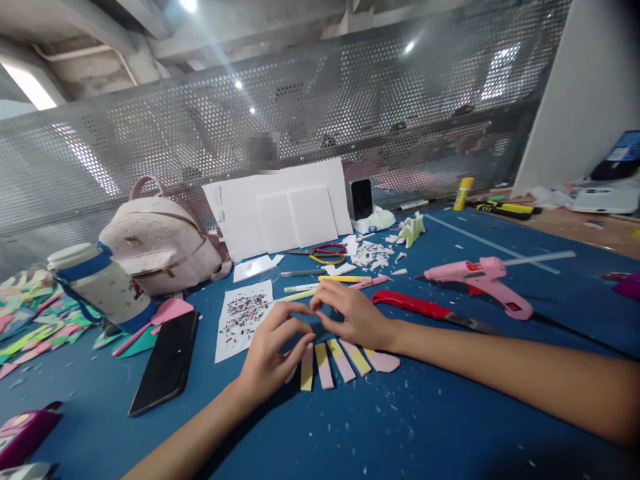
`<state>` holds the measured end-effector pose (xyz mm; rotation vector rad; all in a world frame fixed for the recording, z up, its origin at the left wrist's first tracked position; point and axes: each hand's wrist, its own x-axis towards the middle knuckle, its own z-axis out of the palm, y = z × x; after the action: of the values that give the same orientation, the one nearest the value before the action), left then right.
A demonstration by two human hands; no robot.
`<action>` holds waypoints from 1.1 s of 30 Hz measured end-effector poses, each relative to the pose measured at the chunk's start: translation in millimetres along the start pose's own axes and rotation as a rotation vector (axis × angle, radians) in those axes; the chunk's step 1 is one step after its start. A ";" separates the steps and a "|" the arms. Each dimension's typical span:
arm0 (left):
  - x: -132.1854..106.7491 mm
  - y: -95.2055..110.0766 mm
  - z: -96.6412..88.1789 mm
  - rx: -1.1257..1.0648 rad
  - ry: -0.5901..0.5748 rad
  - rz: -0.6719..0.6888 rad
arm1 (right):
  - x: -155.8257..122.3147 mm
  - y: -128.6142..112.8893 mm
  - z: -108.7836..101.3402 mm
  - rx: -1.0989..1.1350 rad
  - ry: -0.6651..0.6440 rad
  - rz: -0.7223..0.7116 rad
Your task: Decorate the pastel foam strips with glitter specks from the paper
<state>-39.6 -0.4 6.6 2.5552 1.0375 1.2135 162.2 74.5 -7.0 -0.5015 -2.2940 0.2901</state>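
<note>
My left hand (274,350) and my right hand (350,313) meet over the blue table (400,427), fingertips close together in a pinch around something too small to make out. Under them lie several pink and yellow foam strips (340,363) fanned out side by side. A white sheet with tiny coloured scraps (245,319) lies just left of my left hand. A red-handled knife (425,308) rests right of my right hand.
A pink glue gun (483,280) lies at the right. A black phone (167,360), a water bottle (103,287) and a pink backpack (160,240) sit at the left. White foam boards (285,210), scissors (323,252) and pens (320,283) stand behind my hands.
</note>
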 end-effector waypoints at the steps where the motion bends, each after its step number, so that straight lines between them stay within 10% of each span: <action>1: -0.1 -0.2 -0.5 0.030 0.014 -0.008 | 0.0 -0.2 0.0 -0.001 0.002 0.002; 33: -2.7 -12.3 6.0 0.032 -0.002 -0.160 | -0.2 2.3 -1.8 0.154 -0.041 -0.097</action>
<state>-43.0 8.2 -3.9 2.4402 1.2432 1.1621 164.3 76.5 -6.7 -0.3073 -2.3049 0.4286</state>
